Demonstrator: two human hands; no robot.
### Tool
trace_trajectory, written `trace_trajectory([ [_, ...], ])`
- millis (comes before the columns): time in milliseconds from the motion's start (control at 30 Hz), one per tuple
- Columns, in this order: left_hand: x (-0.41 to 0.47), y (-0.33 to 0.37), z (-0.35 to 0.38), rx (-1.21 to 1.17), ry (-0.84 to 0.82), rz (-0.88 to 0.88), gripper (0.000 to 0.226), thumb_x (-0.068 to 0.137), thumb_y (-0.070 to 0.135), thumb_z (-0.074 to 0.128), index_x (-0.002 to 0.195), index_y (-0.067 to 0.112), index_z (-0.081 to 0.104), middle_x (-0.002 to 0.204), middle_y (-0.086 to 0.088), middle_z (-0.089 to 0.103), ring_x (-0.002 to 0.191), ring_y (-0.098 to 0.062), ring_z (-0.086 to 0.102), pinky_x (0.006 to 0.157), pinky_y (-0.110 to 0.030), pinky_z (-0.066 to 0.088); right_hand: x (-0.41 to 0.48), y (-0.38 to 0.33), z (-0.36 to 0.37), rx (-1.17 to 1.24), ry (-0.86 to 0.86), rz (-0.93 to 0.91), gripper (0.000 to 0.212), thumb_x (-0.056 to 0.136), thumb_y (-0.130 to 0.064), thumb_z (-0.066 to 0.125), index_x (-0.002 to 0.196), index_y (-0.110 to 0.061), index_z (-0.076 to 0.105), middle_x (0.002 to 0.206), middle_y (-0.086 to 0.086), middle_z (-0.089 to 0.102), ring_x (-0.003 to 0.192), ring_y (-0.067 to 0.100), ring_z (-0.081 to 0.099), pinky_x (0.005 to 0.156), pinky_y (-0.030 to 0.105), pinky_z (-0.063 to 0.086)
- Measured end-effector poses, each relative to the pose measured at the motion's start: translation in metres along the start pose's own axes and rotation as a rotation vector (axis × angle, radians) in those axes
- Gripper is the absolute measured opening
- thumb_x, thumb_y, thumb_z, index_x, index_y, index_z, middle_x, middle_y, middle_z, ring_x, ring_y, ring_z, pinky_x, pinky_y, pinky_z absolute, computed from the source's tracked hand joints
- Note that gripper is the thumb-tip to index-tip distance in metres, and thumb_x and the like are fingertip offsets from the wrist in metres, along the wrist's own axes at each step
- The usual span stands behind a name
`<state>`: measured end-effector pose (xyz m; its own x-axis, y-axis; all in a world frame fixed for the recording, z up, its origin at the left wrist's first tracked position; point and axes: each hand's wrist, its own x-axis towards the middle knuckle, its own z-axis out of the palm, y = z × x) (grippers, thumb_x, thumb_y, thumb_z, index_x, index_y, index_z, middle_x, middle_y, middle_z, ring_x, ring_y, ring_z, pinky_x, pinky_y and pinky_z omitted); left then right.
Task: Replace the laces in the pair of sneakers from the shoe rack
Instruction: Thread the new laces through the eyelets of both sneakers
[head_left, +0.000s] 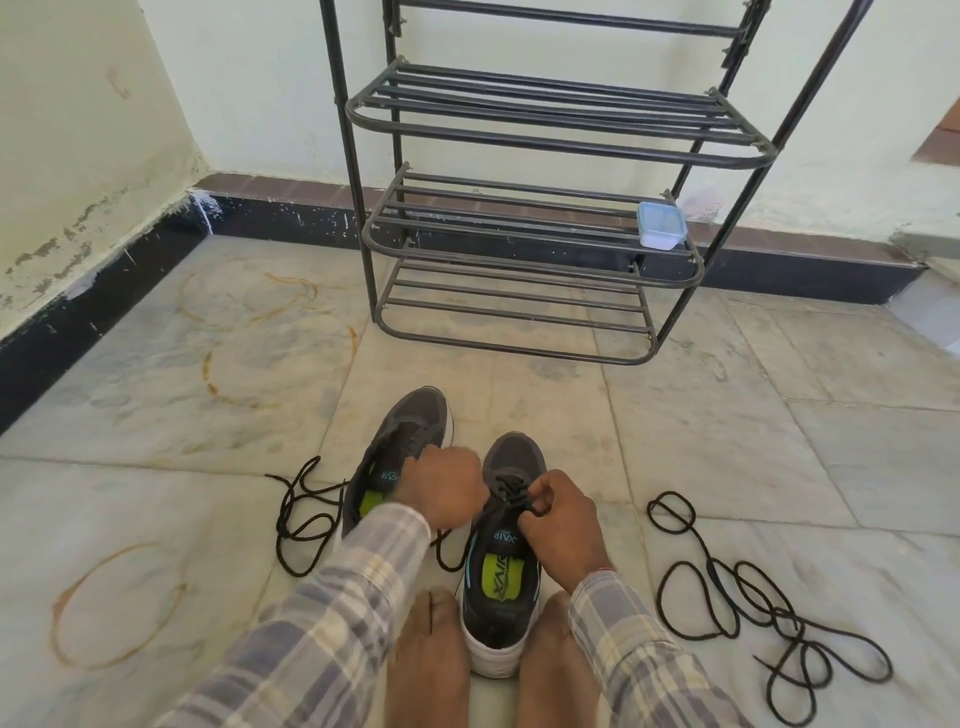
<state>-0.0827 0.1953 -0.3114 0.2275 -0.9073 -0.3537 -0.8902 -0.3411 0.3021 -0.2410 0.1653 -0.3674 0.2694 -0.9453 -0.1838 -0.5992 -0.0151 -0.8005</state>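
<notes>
Down on the pale marble tile floor (675, 415), by a black metal shoe rack (519, 228) at the cream wall, sit two dark grey sneakers with white soles. The near sneaker (501, 587) stands between two bare feet, and the far sneaker (410, 421) is just beside it. The right hand (561, 525) pinches the near sneaker's threaded black lace (511, 488). The left hand (447, 493) is curled, but what it holds is hidden. A loose black lace (284, 506) lies at the left. A tangled black lace (712, 565) lies at the right.

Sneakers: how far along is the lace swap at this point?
Done: the pair is off the shoe rack. In hand: left hand and right hand work the lace on the nearer sneaker, held between the feet. Left: the farther sneaker looks unlaced, one lace beside it; more loose laces lie right.
</notes>
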Motion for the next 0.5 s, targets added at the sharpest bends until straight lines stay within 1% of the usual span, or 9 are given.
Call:
trace_trajectory([
  [33,0.000,-0.002,-0.014,-0.190,-0.054,-0.015,0.025,0.094,0.027,0.053,0.097,0.007,0.067,0.102,-0.016,0.066,0.100,-0.032,0.062,0.089,-0.046,0.049,0.000,0.000,0.001,-0.003,0.000,0.006,0.024,0.078,-0.002,0.064,0.089,-0.022,0.055,0.077,-0.001,0.059,0.070,0.011,0.055,0.064,0.021,0.047],
  [67,0.000,-0.004,-0.031,-0.365,-0.085,-0.015,0.022,0.093,0.025,0.057,0.096,0.007,0.068,0.098,-0.012,0.067,0.097,-0.028,0.063,0.088,-0.044,0.050,0.000,0.000,0.001,-0.004,0.003,0.012,0.024,0.078,-0.003,0.065,0.090,-0.021,0.055,0.078,0.000,0.060,0.070,0.012,0.056,0.065,0.024,0.050],
  [100,-0.002,-0.004,-0.049,-0.508,-0.077,-0.002,0.020,0.090,0.025,0.062,0.100,0.009,0.070,0.104,-0.008,0.068,0.102,-0.023,0.062,0.092,-0.041,0.049,0.000,0.000,0.001,-0.005,0.008,0.020,0.023,0.079,-0.003,0.065,0.090,-0.021,0.056,0.079,0.001,0.061,0.071,0.014,0.058,0.067,0.027,0.053],
  [167,-0.011,-0.004,-0.083,-0.771,-0.017,0.079,0.019,0.090,0.024,0.066,0.104,0.012,0.071,0.116,-0.004,0.067,0.113,-0.021,0.058,0.104,-0.043,0.043,0.000,0.000,0.002,-0.005,0.008,0.033,0.023,0.079,-0.005,0.066,0.092,-0.023,0.056,0.081,0.003,0.063,0.074,0.017,0.061,0.071,0.030,0.056],
  [267,-0.025,-0.001,-0.121,-1.178,0.071,0.226,0.017,0.097,0.017,0.056,0.102,0.011,0.071,0.117,-0.005,0.071,0.119,-0.022,0.059,0.105,-0.046,0.044,0.000,0.000,0.001,-0.002,0.006,0.040,0.023,0.080,-0.007,0.066,0.092,-0.024,0.056,0.082,0.002,0.064,0.075,0.017,0.062,0.071,0.029,0.057],
  [333,-0.030,0.002,-0.133,-1.330,0.131,0.272,0.023,0.101,0.016,0.050,0.104,0.010,0.071,0.118,-0.004,0.072,0.120,-0.021,0.059,0.105,-0.047,0.043,0.000,0.001,0.001,0.003,0.006,0.037,0.023,0.081,-0.007,0.066,0.092,-0.024,0.056,0.082,0.003,0.064,0.077,0.017,0.063,0.073,0.031,0.058],
  [400,-0.034,0.006,-0.137,-1.392,0.171,0.300,0.028,0.103,0.019,0.045,0.104,0.010,0.071,0.118,-0.005,0.072,0.119,-0.023,0.060,0.103,-0.047,0.044,-0.001,0.000,0.000,0.006,0.005,0.042,0.023,0.081,-0.007,0.066,0.092,-0.024,0.056,0.083,0.003,0.064,0.078,0.017,0.064,0.073,0.030,0.058],
  [467,-0.038,0.013,-0.134,-1.467,0.216,0.302,0.030,0.104,0.023,0.044,0.103,0.009,0.070,0.110,-0.008,0.073,0.110,-0.024,0.067,0.097,-0.044,0.050,-0.002,-0.002,0.000,0.010,0.004,0.050,0.023,0.081,-0.008,0.066,0.092,-0.025,0.055,0.083,0.003,0.064,0.078,0.017,0.064,0.072,0.029,0.058],
  [500,-0.040,0.017,-0.132,-1.520,0.240,0.296,0.029,0.104,0.025,0.045,0.101,0.009,0.069,0.102,-0.008,0.073,0.099,-0.025,0.069,0.092,-0.042,0.053,-0.002,-0.002,0.000,0.006,0.006,0.048,0.023,0.081,-0.007,0.066,0.092,-0.025,0.055,0.083,0.002,0.064,0.077,0.016,0.064,0.071,0.028,0.058],
])
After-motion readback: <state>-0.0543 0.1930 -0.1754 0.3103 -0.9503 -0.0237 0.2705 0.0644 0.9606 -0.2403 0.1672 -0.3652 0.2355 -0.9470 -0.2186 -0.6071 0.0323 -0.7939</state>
